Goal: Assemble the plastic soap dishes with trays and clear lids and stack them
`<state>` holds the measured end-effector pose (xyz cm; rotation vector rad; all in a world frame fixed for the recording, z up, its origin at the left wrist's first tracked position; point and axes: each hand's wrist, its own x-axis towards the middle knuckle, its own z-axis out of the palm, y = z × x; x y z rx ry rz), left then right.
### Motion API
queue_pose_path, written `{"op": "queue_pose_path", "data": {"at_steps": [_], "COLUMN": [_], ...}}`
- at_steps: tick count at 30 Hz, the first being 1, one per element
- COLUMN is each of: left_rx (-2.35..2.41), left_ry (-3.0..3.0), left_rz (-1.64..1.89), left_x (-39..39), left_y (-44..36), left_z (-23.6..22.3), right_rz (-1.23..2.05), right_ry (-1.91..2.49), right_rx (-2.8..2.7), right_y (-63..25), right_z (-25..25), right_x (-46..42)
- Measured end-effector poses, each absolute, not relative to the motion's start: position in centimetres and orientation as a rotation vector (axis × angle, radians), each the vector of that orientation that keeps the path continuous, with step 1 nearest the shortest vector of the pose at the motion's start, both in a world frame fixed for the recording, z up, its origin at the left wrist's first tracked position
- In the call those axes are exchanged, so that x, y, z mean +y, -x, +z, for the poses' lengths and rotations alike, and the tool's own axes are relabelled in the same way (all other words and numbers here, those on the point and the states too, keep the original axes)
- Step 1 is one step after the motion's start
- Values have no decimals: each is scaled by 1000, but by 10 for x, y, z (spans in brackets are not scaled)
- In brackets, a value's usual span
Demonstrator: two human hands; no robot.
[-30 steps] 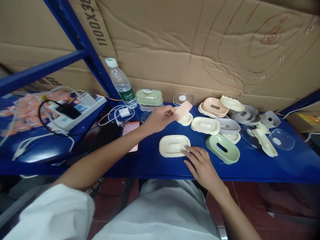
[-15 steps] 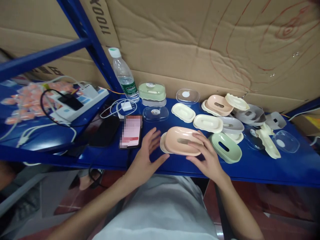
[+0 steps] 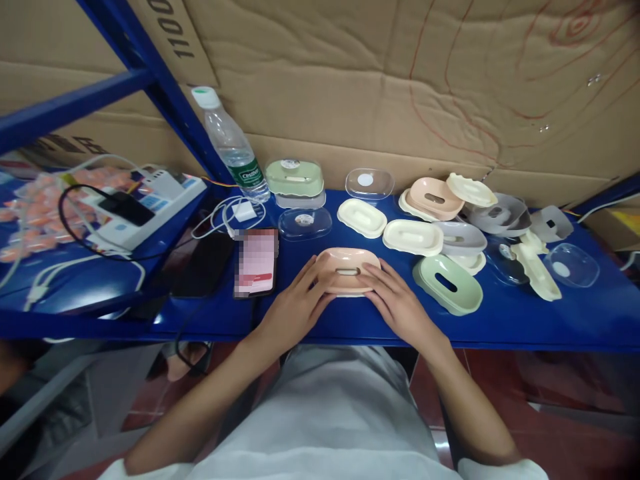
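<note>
A peach oval soap dish (image 3: pixel 345 259) with a slot in its middle sits on a cream base piece (image 3: pixel 349 294), whose edge shows below it. My left hand (image 3: pixel 303 300) grips the dish's left end, fingers bent over the rim. At the opposite end, my right hand (image 3: pixel 400 300) holds it with fingers on top and thumb at the near side. Just right of that hand lies a green soap dish (image 3: pixel 449 285). Cream scalloped trays (image 3: pixel 414 237) and a grey dish (image 3: pixel 463 238) rest beyond it.
A phone (image 3: pixel 257 262) lies left of my hands, with a bottle (image 3: pixel 235 150) standing behind. Clear lids (image 3: pixel 305 223) and a stacked green box (image 3: pixel 295 178) are at the back. A power strip (image 3: pixel 145 213) with cables occupies the left; cardboard (image 3: pixel 320 87) walls the rear.
My left hand has come in from the left and now grips the soap dish. The peach dish has shifted left and sits squarely over its cream base.
</note>
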<state>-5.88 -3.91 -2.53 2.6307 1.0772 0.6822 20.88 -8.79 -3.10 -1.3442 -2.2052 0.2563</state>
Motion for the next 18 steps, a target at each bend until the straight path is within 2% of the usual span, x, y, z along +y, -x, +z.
{"op": "queue_pose_path", "data": {"at_steps": [10,14,16,18], "left_rx": [1109,1031,1164,1294], "left_ry": [-2891,-2851,-2792,-2760], "left_rz": [542,586,646,552], "left_x": [-43,-23,2,36], "left_y": [70,76,79,81], "left_z": [-36,-12,4,15], "right_rz": [-88,-129,-102,-59], "right_ry": [1379,1383,1377,1366], "right_rx": [-2335,-2314,-2300,-2298], "right_y": [-205,-207,-208,-208], "right_z": [-37,-39,-39,-40], "right_x": [-93,-95,-95,-96]}}
